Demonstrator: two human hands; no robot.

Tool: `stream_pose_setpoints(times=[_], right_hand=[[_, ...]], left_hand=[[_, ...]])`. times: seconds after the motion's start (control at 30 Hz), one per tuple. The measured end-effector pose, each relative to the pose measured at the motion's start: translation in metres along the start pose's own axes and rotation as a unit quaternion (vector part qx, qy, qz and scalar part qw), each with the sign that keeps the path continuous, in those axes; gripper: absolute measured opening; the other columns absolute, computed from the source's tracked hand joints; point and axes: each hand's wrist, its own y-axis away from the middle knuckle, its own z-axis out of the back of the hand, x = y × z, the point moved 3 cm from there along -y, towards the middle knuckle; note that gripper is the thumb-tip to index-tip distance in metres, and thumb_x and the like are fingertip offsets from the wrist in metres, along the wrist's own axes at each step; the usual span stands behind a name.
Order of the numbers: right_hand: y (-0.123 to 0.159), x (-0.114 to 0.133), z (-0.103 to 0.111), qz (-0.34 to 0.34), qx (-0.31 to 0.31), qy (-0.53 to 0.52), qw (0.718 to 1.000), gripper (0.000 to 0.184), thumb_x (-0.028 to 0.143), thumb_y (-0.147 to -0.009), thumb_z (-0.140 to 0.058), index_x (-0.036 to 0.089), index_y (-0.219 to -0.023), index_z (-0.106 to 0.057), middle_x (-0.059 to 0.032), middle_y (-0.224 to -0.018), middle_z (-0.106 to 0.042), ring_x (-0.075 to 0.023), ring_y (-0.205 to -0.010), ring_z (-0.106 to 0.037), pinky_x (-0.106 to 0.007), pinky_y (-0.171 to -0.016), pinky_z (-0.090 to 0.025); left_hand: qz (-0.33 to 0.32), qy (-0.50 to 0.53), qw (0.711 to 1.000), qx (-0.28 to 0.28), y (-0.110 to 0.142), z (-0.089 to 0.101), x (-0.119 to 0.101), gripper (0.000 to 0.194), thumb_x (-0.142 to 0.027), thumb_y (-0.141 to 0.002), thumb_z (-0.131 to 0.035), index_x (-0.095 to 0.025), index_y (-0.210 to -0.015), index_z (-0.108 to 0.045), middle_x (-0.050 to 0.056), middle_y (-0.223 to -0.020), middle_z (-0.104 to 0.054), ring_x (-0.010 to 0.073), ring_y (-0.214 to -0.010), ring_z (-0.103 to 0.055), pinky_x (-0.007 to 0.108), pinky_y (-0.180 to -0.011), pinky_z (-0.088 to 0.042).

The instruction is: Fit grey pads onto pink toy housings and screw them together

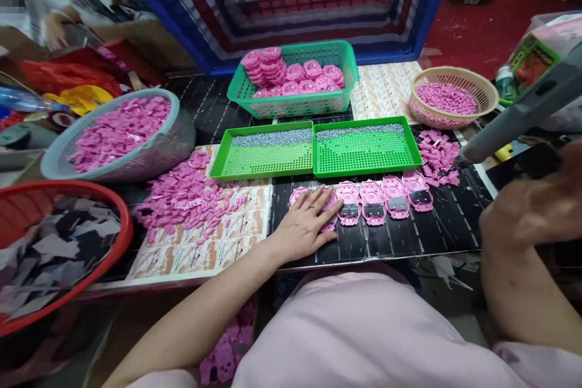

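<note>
My left hand [305, 221] lies flat with its fingers spread over the left end of a row of pink plastic housings. Those under the hand are partly hidden. To its right, more pink housings [349, 202] stand side by side, with black or grey plates in their lower halves. My right hand [530, 206] is raised at the right edge, bent and smeared by motion; whether it holds anything cannot be made out. A grey rod-like tool [522, 106] slants across just above that hand. Two green perforated trays [268, 174] with small silvery pieces lie behind the row.
A teal basket [291, 110] holds round pink parts. Loose pink pieces [182, 194] lie left, beside a blue-grey basket [50, 160] of pink parts and a red basket [125, 218] of dark and grey scraps. A beige basket [486, 94] stands back right. A blue crate [313, 60] rises behind.
</note>
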Motion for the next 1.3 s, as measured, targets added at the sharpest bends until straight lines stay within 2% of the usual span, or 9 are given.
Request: stream_pose_setpoints(times=[0.07,0.13,0.2,0.27,0.43,0.8,0.97,1.1,1.3], right_hand=[[0.019,0.015,-0.009,0.047,0.220,-0.036,0.974,0.056,0.028,-0.088,-0.058,0.036,-0.141,-0.040,-0.0025,-0.123,-0.062,-0.0280,-0.112,-0.059,-0.048,-0.096,-0.049],[0.045,0.019,-0.023,0.050,0.418,-0.027,0.907,0.053,0.032,-0.088,-0.061,0.030,-0.138,-0.045,-0.0038,-0.120,-0.065,-0.0264,-0.112,-0.060,-0.046,-0.097,-0.050],[0.067,0.015,-0.035,0.057,0.524,0.030,0.849,0.054,0.045,-0.089,-0.058,0.026,-0.139,-0.046,-0.0083,-0.136,-0.057,-0.0306,-0.125,-0.051,-0.051,-0.103,-0.044],[0.082,0.009,-0.042,0.066,0.571,0.077,0.815,0.059,0.055,-0.090,-0.051,0.026,-0.142,-0.044,-0.0104,-0.150,-0.042,-0.0350,-0.135,-0.041,-0.057,-0.107,-0.039],[0.099,0.014,-0.039,0.071,0.601,0.087,0.791,0.059,0.058,-0.091,-0.044,0.030,-0.144,-0.042,-0.0090,-0.153,-0.037,-0.0344,-0.140,-0.034,-0.057,-0.112,-0.032],[0.107,0.079,-0.044,0.047,0.578,0.025,0.814,0.048,0.047,-0.092,-0.046,0.029,-0.135,-0.053,-0.0104,-0.149,-0.043,-0.0369,-0.138,-0.037,-0.058,-0.111,-0.031],[0.097,0.086,-0.049,0.096,0.569,0.026,0.817,0.058,0.053,-0.092,-0.043,0.028,-0.144,-0.042,-0.0139,-0.147,-0.046,-0.0385,-0.135,-0.040,-0.063,-0.107,-0.031],[0.091,0.099,-0.061,0.148,0.581,0.004,0.800,0.069,0.052,-0.090,-0.047,0.027,-0.151,-0.027,-0.0144,-0.148,-0.044,-0.0377,-0.135,-0.041,-0.065,-0.108,-0.029],[0.089,0.109,-0.080,0.231,0.599,-0.025,0.766,0.059,0.051,-0.093,-0.042,0.023,-0.145,-0.039,-0.0125,-0.146,-0.047,-0.0346,-0.131,-0.046,-0.060,-0.102,-0.037]], left_hand=[[-0.034,0.003,0.999,0.006,-0.007,0.001,0.001,0.071,-0.061,-0.091,-0.047,-0.023,-0.149,-0.034,0.017,-0.158,-0.025,0.0362,-0.145,-0.025,0.055,-0.114,-0.025],[-0.078,0.008,0.997,0.006,-0.015,0.002,0.001,0.073,-0.066,-0.089,-0.045,-0.027,-0.150,-0.033,0.015,-0.159,-0.022,0.0366,-0.146,-0.023,0.057,-0.115,-0.020],[-0.113,0.011,0.993,0.007,-0.024,0.002,-0.001,0.071,-0.067,-0.090,-0.043,-0.030,-0.149,-0.033,0.013,-0.159,-0.021,0.0358,-0.147,-0.020,0.058,-0.116,-0.015],[-0.128,0.013,0.992,0.016,-0.032,-0.001,-0.003,0.065,-0.063,-0.093,-0.039,-0.031,-0.150,-0.031,0.011,-0.160,-0.020,0.0341,-0.147,-0.019,0.057,-0.116,-0.014],[-0.105,0.018,0.994,0.037,-0.026,-0.008,-0.007,0.055,-0.052,-0.100,-0.032,-0.032,-0.151,-0.027,0.009,-0.160,-0.020,0.0306,-0.148,-0.019,0.056,-0.116,-0.015],[-0.078,0.033,0.996,0.036,0.045,0.000,-0.008,0.051,-0.047,-0.100,-0.034,-0.032,-0.148,-0.034,0.010,-0.159,-0.024,0.0290,-0.147,-0.023,0.055,-0.117,-0.018],[-0.070,0.055,0.996,-0.007,0.054,0.009,-0.007,0.061,-0.058,-0.093,-0.045,-0.028,-0.147,-0.039,0.013,-0.157,-0.028,0.0288,-0.145,-0.029,0.054,-0.118,-0.017],[-0.016,0.053,0.998,-0.035,0.071,0.015,0.001,0.078,-0.067,-0.088,-0.047,-0.019,-0.149,-0.034,0.017,-0.156,-0.028,0.0310,-0.145,-0.028,0.053,-0.118,-0.019],[0.048,0.048,0.997,-0.042,0.104,0.003,0.010,0.064,-0.057,-0.095,-0.043,-0.016,-0.145,-0.042,0.016,-0.153,-0.035,0.0312,-0.142,-0.035,0.051,-0.116,-0.025]])
